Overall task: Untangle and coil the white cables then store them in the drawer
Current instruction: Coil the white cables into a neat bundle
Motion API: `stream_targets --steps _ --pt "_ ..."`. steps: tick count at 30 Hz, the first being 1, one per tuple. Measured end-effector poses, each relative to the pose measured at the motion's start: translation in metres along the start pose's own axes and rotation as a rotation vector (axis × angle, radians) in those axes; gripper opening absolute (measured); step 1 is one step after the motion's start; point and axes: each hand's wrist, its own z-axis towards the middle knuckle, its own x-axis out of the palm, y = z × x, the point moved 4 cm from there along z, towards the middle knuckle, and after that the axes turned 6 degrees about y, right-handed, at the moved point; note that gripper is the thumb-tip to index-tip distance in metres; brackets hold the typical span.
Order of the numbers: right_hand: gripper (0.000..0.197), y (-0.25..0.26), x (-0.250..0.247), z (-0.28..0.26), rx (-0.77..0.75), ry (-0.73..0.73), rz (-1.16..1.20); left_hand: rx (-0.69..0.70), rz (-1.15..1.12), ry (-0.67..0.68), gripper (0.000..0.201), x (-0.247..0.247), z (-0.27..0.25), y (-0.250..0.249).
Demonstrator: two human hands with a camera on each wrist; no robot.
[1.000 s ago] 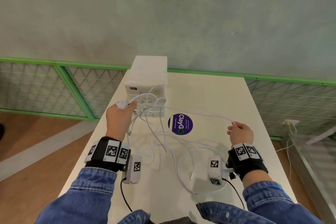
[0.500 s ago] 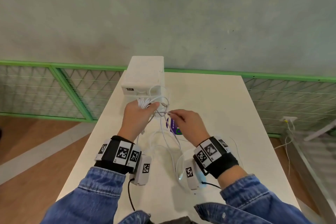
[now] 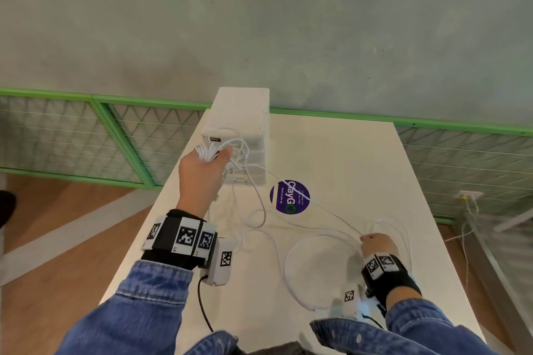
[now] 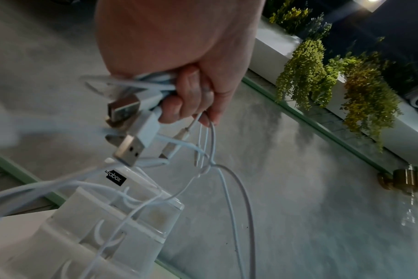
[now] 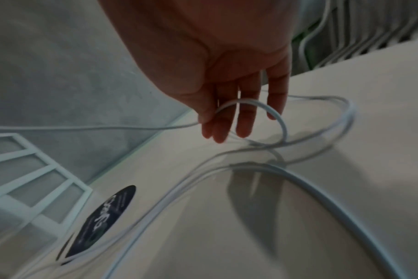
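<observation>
Several white cables (image 3: 261, 212) lie tangled in loops across the white table (image 3: 346, 158). My left hand (image 3: 202, 170) is raised in front of the white drawer unit (image 3: 240, 121) and grips a bunch of cable ends (image 3: 206, 151); the left wrist view shows its fingers (image 4: 179, 105) curled round the strands, with USB plugs (image 4: 131, 149) sticking out. My right hand (image 3: 375, 242) is low at the table's right, thumb and fingertips (image 5: 217, 130) pinching one thin cable (image 5: 108, 128) that runs taut back to the bunch. A loop (image 5: 270, 113) of it curls past the fingers.
A round purple sticker (image 3: 290, 196) marks the table's middle. Green mesh railing (image 3: 86, 135) runs behind and to both sides, against a grey wall. A wall socket with a cord (image 3: 468, 196) sits on the far right. The wooden floor (image 3: 57, 225) lies to the left.
My right hand went in to the bunch at my left hand, took one strand and drew it back right and toward me. My left hand stayed up by the drawer unit.
</observation>
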Motion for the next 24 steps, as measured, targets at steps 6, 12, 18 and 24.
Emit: stream_targets --steps 6,12,18,24 --pt "0.053 0.097 -0.018 -0.037 -0.597 -0.288 0.089 0.049 0.045 0.189 0.039 0.024 -0.007 -0.004" --pt "0.053 0.178 -0.003 -0.103 -1.189 -0.177 -0.072 0.106 0.100 0.280 0.022 0.040 -0.016 -0.012" --pt "0.048 0.184 0.007 -0.103 -1.157 -0.031 -0.133 0.101 0.115 0.395 0.026 0.046 -0.022 -0.011" --pt "0.021 0.162 -0.006 -0.071 -0.867 -0.123 -0.024 0.047 0.120 0.268 0.031 0.029 -0.011 -0.001"
